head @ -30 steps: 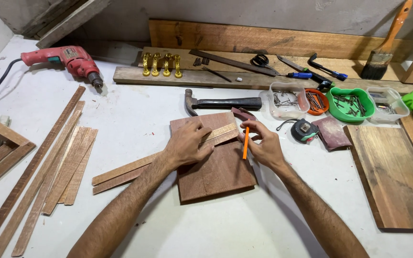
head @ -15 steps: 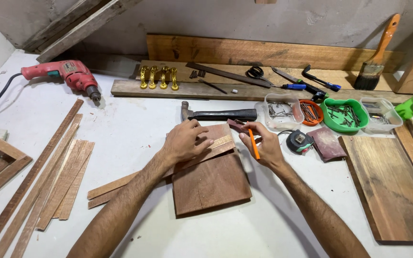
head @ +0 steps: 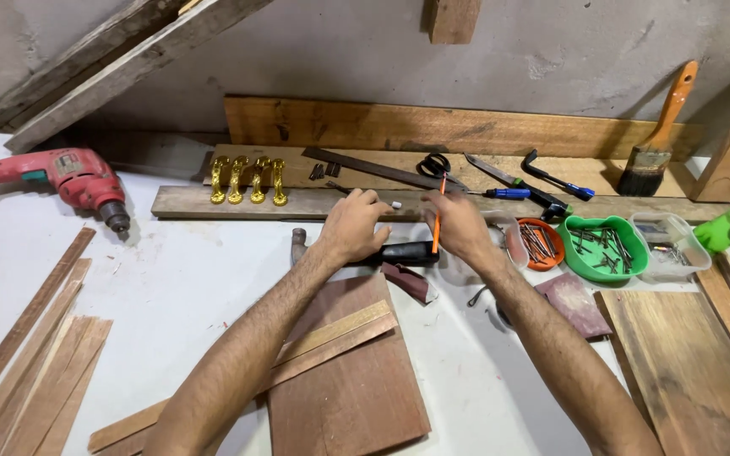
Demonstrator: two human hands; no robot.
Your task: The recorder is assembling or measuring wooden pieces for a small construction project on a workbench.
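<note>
The right hand (head: pixel 458 226) is closed around a slim orange pencil (head: pixel 438 221) held upright above the black-handled hammer (head: pixel 382 252) on the white table (head: pixel 187 279), while the left hand (head: pixel 353 226), fingers curled and holding nothing I can see, hovers just beside it, near green (head: pixel 606 247) and orange (head: pixel 541 243) tubs of nails.

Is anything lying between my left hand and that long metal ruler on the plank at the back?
Nothing visible blocks it. The left hand hovers over the front plank, fingertips near a small white-tipped piece. The metal ruler lies just beyond, with only bare wood between. The right hand holds an orange pencil beside it.
</note>
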